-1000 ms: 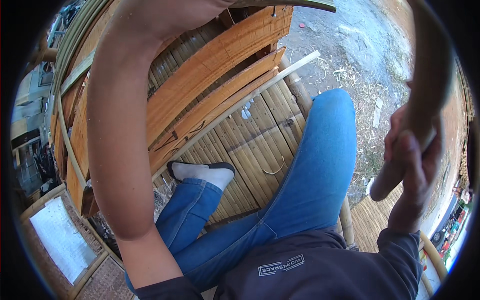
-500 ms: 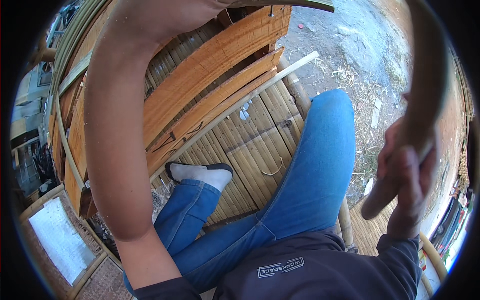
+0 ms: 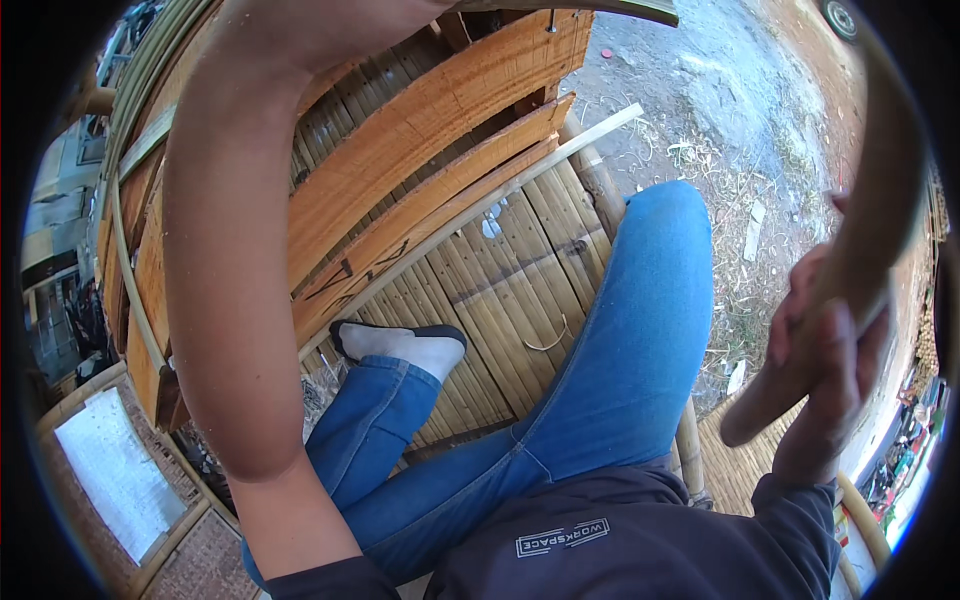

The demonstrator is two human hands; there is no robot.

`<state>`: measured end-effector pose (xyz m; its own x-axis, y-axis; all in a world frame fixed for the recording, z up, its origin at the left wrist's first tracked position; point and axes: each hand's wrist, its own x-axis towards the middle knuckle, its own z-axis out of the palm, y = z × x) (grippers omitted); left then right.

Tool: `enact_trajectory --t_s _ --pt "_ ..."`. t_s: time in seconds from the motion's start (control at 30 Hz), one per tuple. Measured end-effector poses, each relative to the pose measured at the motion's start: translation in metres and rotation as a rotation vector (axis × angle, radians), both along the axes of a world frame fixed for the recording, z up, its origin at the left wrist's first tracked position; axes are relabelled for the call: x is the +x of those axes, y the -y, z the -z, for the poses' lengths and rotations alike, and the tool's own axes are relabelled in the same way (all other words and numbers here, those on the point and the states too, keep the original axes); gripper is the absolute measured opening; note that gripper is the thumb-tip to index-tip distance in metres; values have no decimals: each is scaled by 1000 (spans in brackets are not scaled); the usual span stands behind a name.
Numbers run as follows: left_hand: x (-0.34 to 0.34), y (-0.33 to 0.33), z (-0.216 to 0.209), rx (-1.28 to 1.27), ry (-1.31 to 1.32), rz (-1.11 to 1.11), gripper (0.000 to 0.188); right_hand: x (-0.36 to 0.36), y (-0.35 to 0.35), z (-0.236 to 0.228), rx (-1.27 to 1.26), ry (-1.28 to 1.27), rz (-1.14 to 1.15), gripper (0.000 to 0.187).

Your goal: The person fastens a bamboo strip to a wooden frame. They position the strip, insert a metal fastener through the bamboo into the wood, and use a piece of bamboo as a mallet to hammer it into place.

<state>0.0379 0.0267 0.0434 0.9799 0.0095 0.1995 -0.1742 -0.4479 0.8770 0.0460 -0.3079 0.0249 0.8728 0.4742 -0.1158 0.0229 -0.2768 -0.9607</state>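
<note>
On the right, my right hand (image 3: 838,350) is wrapped round a thick wooden handle (image 3: 872,225), raised off the ground. The handle's rounded butt points down toward my thigh, and its far end runs out of the picture, so any tool head on it is hidden. My left arm reaches up across the left side. At the top edge my left hand (image 3: 375,18) shows only as far as the wrist and palm; its fingers are cut off. Beside it a greenish bamboo strip (image 3: 625,8) lies across the wooden frame. A nail (image 3: 552,20) stands up by the outermost orange-brown plank (image 3: 490,75).
More planks and bundled strips (image 3: 150,95) lie at the left. A pale batten (image 3: 560,150) edges the slatted bamboo platform (image 3: 490,300) under my legs. Shavings litter the dirt ground (image 3: 740,130). A white sheet (image 3: 118,480) lies at lower left; a wheel (image 3: 840,18) shows at upper right.
My right hand and the wooden handle have shifted slightly to the right. My left arm has barely moved. A wheel has come into view at the upper right.
</note>
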Motion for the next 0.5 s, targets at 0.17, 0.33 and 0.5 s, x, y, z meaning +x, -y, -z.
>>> enact_trajectory --t_s 0.17,0.33,0.5 --pt "1 -1 4 72 81 43 14 -6 -2 0 43 -50 119 78" --pt "11 4 43 -63 440 -63 14 -15 6 9 -119 46 83 75" --pt "2 -3 0 49 79 67 13 -5 6 0 -22 0 133 81"
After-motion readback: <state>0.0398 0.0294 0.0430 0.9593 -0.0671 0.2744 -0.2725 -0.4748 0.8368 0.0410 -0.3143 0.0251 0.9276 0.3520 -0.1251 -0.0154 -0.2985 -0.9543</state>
